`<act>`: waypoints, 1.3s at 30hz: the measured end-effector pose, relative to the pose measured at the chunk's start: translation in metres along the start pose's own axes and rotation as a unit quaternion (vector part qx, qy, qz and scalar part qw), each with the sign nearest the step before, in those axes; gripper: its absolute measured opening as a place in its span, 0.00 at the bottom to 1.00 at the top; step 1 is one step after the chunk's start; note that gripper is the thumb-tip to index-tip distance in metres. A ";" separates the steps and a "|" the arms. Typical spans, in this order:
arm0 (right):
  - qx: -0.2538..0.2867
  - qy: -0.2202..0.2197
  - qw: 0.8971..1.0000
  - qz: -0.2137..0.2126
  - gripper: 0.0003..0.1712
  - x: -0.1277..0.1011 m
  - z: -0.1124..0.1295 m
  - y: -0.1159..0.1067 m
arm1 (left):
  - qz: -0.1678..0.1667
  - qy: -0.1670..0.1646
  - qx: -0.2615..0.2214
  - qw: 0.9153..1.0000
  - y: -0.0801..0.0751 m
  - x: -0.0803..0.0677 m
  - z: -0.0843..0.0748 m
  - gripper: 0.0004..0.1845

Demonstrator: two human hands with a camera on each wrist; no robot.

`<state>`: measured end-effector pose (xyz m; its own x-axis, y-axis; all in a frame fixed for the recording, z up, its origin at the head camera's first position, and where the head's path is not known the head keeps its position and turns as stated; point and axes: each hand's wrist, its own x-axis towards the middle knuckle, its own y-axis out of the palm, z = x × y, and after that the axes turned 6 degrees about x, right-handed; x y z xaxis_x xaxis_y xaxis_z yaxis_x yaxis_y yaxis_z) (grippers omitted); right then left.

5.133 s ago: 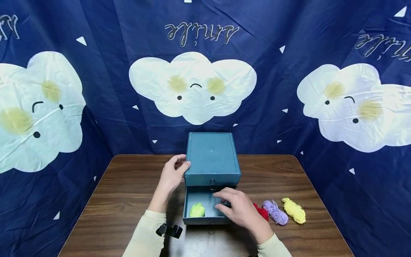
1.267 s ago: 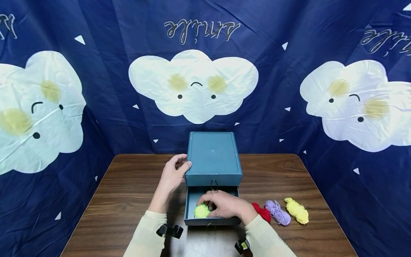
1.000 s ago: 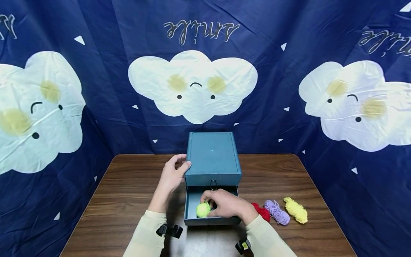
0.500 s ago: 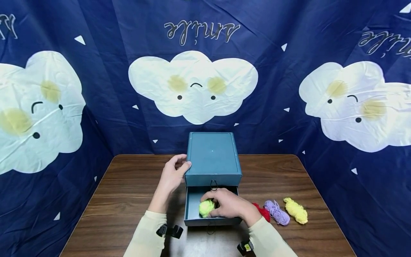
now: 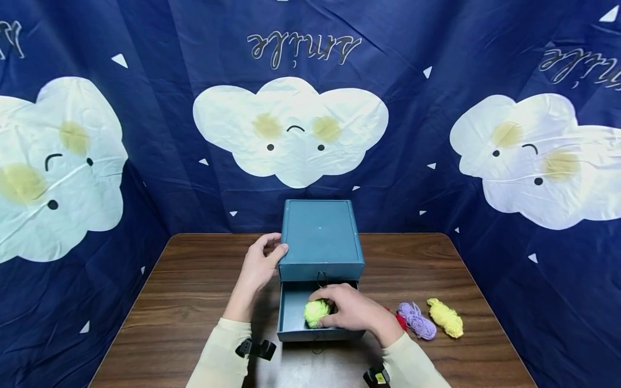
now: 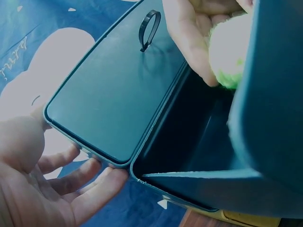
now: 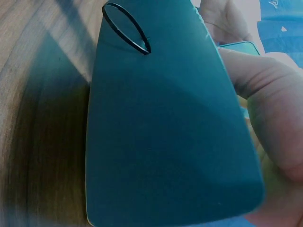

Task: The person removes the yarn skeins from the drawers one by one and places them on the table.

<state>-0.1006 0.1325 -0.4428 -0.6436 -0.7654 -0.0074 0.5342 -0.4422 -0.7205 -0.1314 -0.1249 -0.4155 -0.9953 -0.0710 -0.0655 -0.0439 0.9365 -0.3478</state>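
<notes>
A teal two-drawer box [image 5: 319,234] stands on the table with its lower drawer [image 5: 291,323] pulled out. In that drawer my right hand [image 5: 351,307] grips a lime-green ball of yarn [image 5: 315,313] between thumb and fingers. The ball also shows in the left wrist view, pale with glare. My left hand [image 5: 259,264] touches the box's left side, its fingers [image 6: 102,189] spread and pressed near the edge. In the right wrist view the drawer front [image 7: 161,127] with its black loop [image 7: 128,28] hides the ball.
Right of the drawer lie a red yarn bundle [image 5: 401,321], partly hidden by the right arm, a purple skein [image 5: 417,320] and a yellow skein [image 5: 445,318]. The wooden table [image 5: 194,302] is enclosed by navy cloud-print cloth [image 5: 412,32].
My right hand, earlier held over the drawer, has taken hold of the lime-green ball of yarn and shifted it rightward inside the drawer. My left hand has stayed at the box's side.
</notes>
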 end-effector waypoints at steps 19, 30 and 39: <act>0.043 -0.022 0.997 -0.065 0.23 -0.023 0.008 -0.009 | -0.011 0.016 0.006 1.000 -0.001 -0.003 -0.002 0.26; 0.051 -0.054 0.987 -0.144 0.26 -0.042 0.005 -0.014 | -0.011 0.018 0.012 1.000 -0.001 -0.002 -0.002 0.26; 0.073 -0.063 0.970 -0.222 0.26 -0.063 -0.004 -0.018 | -0.014 0.018 0.020 1.000 -0.001 -0.002 -0.001 0.25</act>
<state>-0.0716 0.1909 -0.4322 -0.7603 -0.5319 0.3728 0.2977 -0.7955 -0.5278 -0.1297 -0.1250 -0.4139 -0.9962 -0.0845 -0.0222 -0.0694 0.9199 -0.3861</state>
